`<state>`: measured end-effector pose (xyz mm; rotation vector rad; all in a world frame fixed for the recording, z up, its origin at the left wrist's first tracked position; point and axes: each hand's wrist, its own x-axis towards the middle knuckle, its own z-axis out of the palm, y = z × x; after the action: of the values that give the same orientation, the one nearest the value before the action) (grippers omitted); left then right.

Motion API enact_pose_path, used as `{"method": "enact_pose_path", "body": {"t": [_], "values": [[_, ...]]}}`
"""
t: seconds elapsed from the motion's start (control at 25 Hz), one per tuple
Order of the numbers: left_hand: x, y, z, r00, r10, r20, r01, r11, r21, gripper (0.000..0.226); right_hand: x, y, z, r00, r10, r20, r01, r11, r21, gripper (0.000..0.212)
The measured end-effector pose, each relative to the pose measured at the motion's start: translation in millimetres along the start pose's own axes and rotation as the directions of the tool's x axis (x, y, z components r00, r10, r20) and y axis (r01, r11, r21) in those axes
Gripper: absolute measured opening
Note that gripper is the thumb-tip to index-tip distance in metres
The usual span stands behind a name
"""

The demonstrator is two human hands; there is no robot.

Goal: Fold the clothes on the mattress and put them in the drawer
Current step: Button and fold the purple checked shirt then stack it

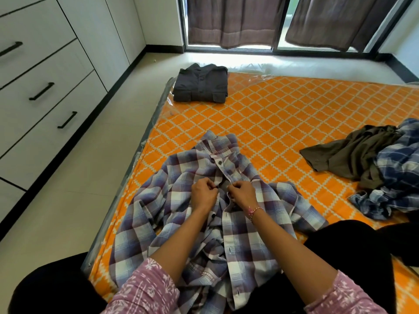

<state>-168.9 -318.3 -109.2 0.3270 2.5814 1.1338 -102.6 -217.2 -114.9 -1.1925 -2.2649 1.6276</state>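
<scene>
A purple-and-white plaid shirt [176,214] lies spread, front up, on the orange patterned mattress [294,123] right in front of me. My left hand [204,192] pinches the shirt's left front edge near a button. My right hand [241,192] pinches the button placket beside it, the two hands almost touching at chest height of the shirt. A dark grey shirt [200,83] lies folded at the mattress's far left corner. White drawers [45,87] with black handles stand shut along the left wall.
An unfolded heap with an olive shirt [349,155] and a blue plaid shirt [399,171] lies at the right of the mattress. A strip of pale floor [74,177] runs between mattress and drawers. Brown curtains [235,21] hang over the window beyond.
</scene>
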Motion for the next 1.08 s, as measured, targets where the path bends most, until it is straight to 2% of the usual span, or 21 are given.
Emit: {"method": "enact_pose_path", "body": {"t": [0.16, 0.36, 0.44, 0.56, 0.68, 0.88, 1.0, 1.08], "values": [[-5.0, 13.9, -13.8, 0.999, 0.050, 0.012, -0.048, 0.990, -0.134, 0.003, -4.4, -12.3, -4.4, 0.992, -0.118, 0.045, 0.119, 0.993, -0.027, 0.019], [-11.1, 26.6, -31.9, 0.978, -0.058, 0.199, 0.145, 0.877, -0.458, 0.024, -18.5, -24.0, -2.8, 0.977, -0.209, -0.049, 0.208, 0.978, -0.016, 0.008], [-13.3, 29.2, -38.5, 0.969, -0.041, 0.245, 0.154, 0.873, -0.462, 0.024, -26.2, -26.8, -2.0, 0.967, -0.242, -0.076, 0.241, 0.970, -0.021, 0.006], [-15.1, 30.5, -41.3, 0.971, -0.038, 0.238, 0.148, 0.874, -0.463, 0.024, -34.9, -30.6, -1.0, 0.952, -0.270, -0.147, 0.268, 0.963, -0.033, 0.009], [-18.5, 29.2, -43.4, 0.968, -0.022, 0.250, 0.151, 0.848, -0.509, 0.022, -38.3, -32.4, -2.8, 0.952, -0.263, -0.158, 0.265, 0.964, -0.012, 0.008], [-22.6, 28.4, -45.2, 0.979, 0.001, 0.203, 0.105, 0.852, -0.514, 0.019, -39.7, -33.1, -5.7, 0.949, -0.292, -0.119, 0.297, 0.954, 0.032, 0.011], [-21.7, 25.7, -44.0, 0.990, 0.052, 0.131, 0.014, 0.889, -0.458, 0.013, -35.1, -32.2, -9.5, 0.972, -0.230, -0.039, 0.233, 0.966, 0.112, 0.021], [-20.7, 24.0, -45.6, 0.985, 0.117, 0.130, -0.051, 0.902, -0.428, 0.009, -32.2, -32.8, -15.4, 0.964, -0.264, -0.018, 0.264, 0.962, 0.073, 0.013]]}}
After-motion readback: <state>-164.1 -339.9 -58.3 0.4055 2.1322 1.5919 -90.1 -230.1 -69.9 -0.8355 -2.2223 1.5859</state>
